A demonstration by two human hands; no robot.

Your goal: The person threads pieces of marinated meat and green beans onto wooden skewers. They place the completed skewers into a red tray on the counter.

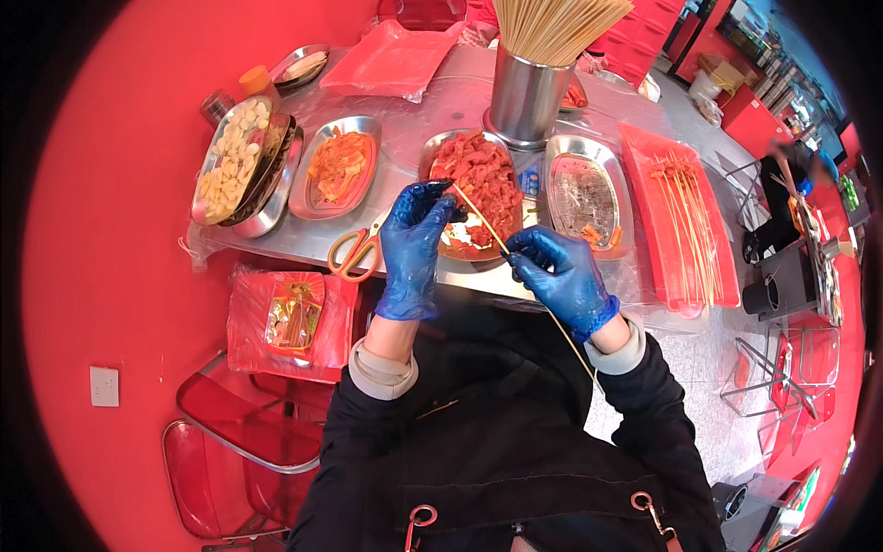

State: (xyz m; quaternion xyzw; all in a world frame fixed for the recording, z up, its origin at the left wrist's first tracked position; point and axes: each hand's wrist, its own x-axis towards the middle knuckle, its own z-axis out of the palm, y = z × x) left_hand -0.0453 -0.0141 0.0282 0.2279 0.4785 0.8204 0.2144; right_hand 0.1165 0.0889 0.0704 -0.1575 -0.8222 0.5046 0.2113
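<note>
My right hand [562, 276], in a blue glove, grips a thin bamboo skewer [483, 219] that slants across in front of me. Its rear end trails past my right wrist. At the skewer's upper tip is my left hand [417, 238], also gloved in blue, with thumb and fingers curled; whether a piece of meat sits between them I cannot tell. Just beyond both hands, an oval metal tray [431, 148] holds a heap of cut raw red meat [476, 165]. On the right, a red plastic-wrapped tray [645, 228] carries several skewers threaded with meat [676, 169].
A metal canister [528, 96] packed with bamboo skewers [559, 27] stands behind the meat. Nearby are a tray of reddish-orange food [341, 162], stacked trays topped with garlic cloves [234, 155], a tray with scraps [586, 193] and orange-handled scissors [355, 255]. A person [786, 186] sits far right.
</note>
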